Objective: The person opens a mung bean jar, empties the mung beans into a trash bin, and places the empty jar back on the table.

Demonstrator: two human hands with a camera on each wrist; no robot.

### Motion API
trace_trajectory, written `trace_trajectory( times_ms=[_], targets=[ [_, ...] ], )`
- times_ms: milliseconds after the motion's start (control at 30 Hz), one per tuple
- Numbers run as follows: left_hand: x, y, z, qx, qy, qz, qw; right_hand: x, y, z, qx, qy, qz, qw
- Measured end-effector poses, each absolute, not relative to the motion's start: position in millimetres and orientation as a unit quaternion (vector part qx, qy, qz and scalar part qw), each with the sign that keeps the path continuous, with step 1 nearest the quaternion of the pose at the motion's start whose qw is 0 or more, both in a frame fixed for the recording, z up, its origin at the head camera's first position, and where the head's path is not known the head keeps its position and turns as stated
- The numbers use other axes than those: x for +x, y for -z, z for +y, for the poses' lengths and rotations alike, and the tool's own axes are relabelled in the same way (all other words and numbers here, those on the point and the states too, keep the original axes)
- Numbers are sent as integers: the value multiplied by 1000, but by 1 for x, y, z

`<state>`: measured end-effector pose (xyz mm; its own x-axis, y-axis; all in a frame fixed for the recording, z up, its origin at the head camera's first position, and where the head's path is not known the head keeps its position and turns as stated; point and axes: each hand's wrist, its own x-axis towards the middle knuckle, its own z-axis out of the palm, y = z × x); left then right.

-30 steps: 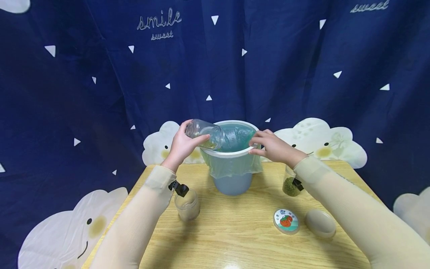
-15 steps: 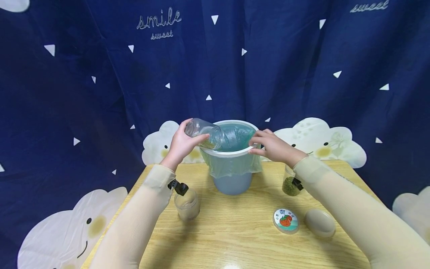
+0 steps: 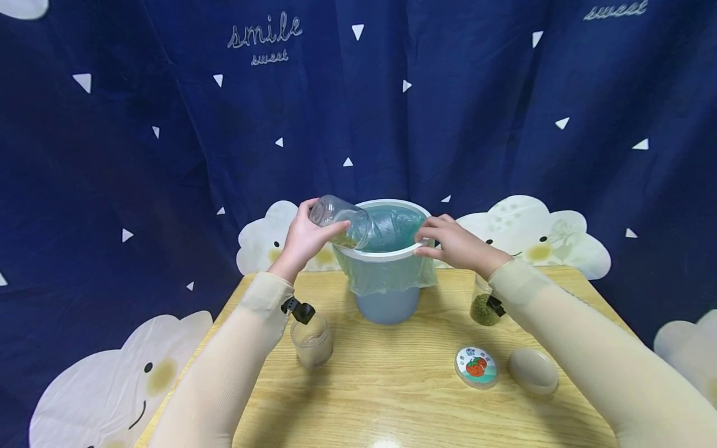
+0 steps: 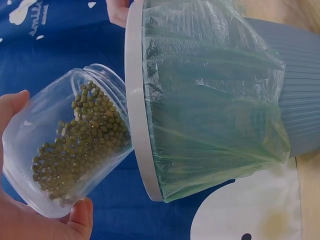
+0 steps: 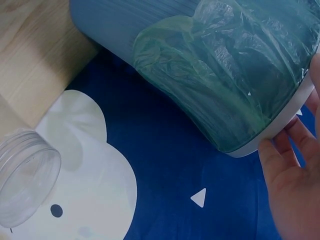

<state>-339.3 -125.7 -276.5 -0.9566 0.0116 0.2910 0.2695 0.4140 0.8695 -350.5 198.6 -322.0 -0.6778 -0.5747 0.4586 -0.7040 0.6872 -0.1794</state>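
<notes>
My left hand (image 3: pixel 305 239) grips a clear plastic jar (image 3: pixel 336 214), tilted with its mouth at the left rim of a trash bin (image 3: pixel 388 305). Mung beans (image 4: pixel 90 145) lie along the jar's lower side, reaching up to its mouth in the left wrist view. The light blue bin stands upright, lined with a translucent green bag (image 4: pixel 210 100) folded over its white rim (image 4: pixel 137 100). On the opposite side, my right hand (image 3: pixel 456 244) holds the rim, thumb outside and fingers over the edge. The bin's inside bottom is hidden.
Another clear jar (image 3: pixel 312 342) stands under my left forearm. A jar of green beans (image 3: pixel 484 310) is partly covered by my right sleeve. A tomato-printed lid (image 3: pixel 476 367) and a plain beige lid (image 3: pixel 534 371) lie on the wooden table (image 3: pixel 381 386), before a blue curtain (image 3: pixel 364 124).
The base of the jar in my left hand has risen slightly, so it tilts a little more. My right hand stays at the bin's rim.
</notes>
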Motion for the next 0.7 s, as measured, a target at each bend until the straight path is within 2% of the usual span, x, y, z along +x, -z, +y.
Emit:
trace_trajectory(
  times_ms=[700],
  targets=[
    [-343,279,-117,-73,558,-817,124,-351,322,199,354,-177,-899,186]
  ],
)
